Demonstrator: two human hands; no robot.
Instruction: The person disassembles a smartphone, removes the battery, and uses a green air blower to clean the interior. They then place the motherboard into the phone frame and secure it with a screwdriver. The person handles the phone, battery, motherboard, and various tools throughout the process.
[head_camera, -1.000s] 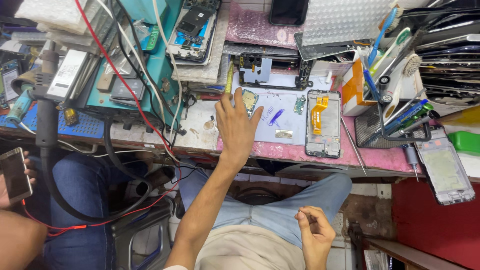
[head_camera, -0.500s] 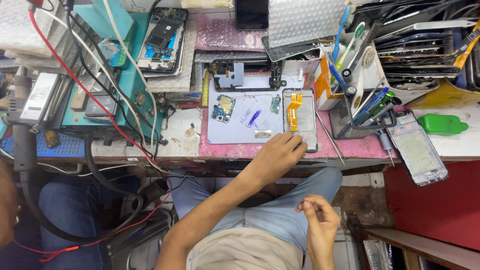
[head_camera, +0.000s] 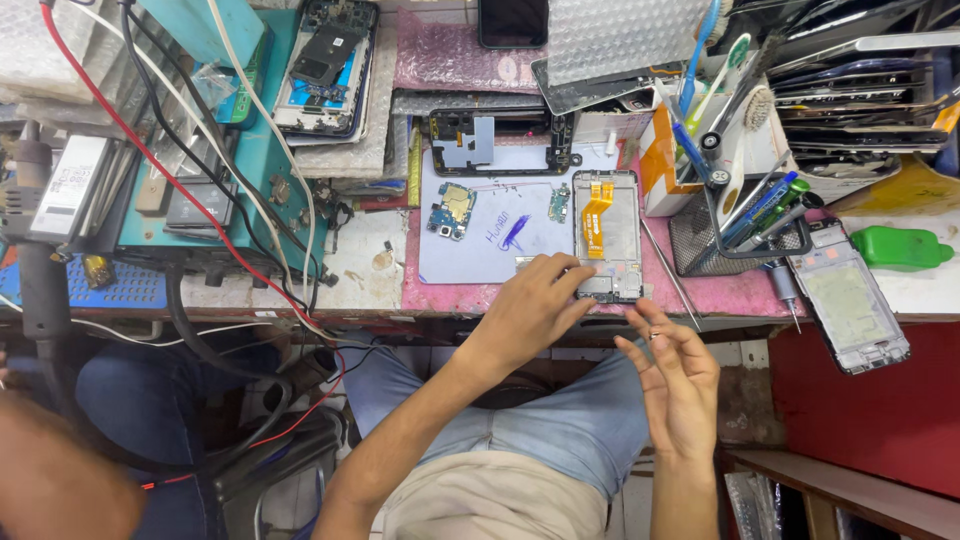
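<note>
An opened phone (head_camera: 607, 235) with an orange flex cable lies on the right side of a pale blue work mat (head_camera: 490, 250) on the bench. My left hand (head_camera: 535, 305) reaches up from my lap, and its spread fingertips rest on the phone's lower end. My right hand (head_camera: 675, 375) hovers just below the bench edge, palm turned up, fingers apart and empty. A small circuit board (head_camera: 452, 210) and a black phone frame (head_camera: 490, 140) also lie on the mat.
A mesh tool holder (head_camera: 735, 215) with screwdrivers and brushes stands right of the phone. Another phone frame (head_camera: 848, 300) and a green bottle (head_camera: 900, 247) lie further right. Red and white cables (head_camera: 215, 215) cross the left bench. Another person's arm (head_camera: 60, 480) is at the bottom left.
My left hand has moved right from the mat's left part to the opened phone. My right hand has risen from my lap and spread its fingers.
</note>
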